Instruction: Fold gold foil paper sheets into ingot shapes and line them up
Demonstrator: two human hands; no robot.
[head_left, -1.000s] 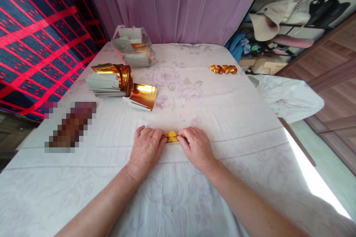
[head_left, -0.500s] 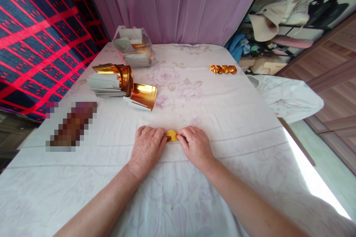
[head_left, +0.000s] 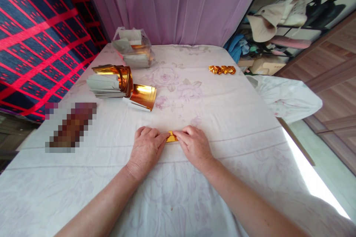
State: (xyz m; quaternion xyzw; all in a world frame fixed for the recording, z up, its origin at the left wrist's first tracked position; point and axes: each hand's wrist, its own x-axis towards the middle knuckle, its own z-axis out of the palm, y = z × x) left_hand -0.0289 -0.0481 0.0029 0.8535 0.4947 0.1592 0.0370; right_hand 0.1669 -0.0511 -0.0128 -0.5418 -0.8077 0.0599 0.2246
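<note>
Most of the gold paper point(head_left: 171, 137) lay hidden under the fingertips of the left hand point(head_left: 146, 150) and right hand point(head_left: 194, 147), so its shape could not be told. A pixelated patch point(head_left: 71, 126) blurred something on the bed point(head_left: 236, 118). Both forearms ran off the bottom edge.

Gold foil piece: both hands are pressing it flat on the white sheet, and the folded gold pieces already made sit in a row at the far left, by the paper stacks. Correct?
Not quite. Left hand and right hand do press the gold foil piece on the white sheet, but the head view shows the folded gold pieces at the far right; the paper stacks lie far left.
</note>
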